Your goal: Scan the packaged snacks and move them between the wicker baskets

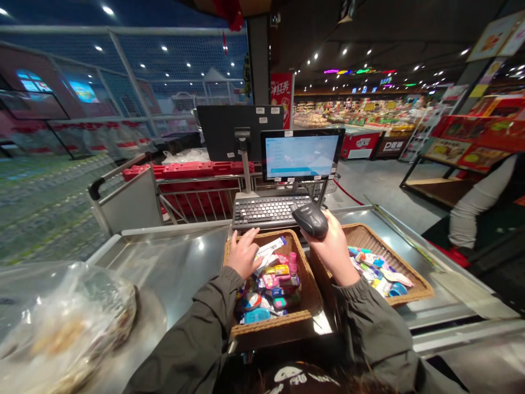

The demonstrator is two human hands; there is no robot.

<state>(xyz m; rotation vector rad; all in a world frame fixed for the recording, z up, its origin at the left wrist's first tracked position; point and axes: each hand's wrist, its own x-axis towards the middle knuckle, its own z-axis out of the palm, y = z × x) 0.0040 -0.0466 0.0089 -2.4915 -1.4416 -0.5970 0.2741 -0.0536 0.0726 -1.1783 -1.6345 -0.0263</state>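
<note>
Scanner [310,220], black and handheld, sits above the desk between two wicker baskets, with the right hand [334,249] closed around it. The left hand [244,256] has its fingers spread apart over the left basket [270,323], next to a long white packet [271,247] (I cannot tell whether the thumb touches it). Colourful small goods [275,281] fill that basket, and more lie loose in the right basket [365,236]. The work looks under way, though nothing shows which goods are dealt with and which are left.

Nearest on the metal desk [184,262], at the left, rests a clear plastic bag [61,323] with blurred contents. Beyond the baskets come a black keyboard [270,209], a lit screen [301,156] with text too small to read, and a monitor [227,131] turned away.

Past these stands a wire trolley [197,192]. On the right are a person's grey-clad leg [471,202] and red boxes [471,134]; farther off, netting [184,60] spans the left and bright shop displays [356,116] stretch under ceiling lights.
</note>
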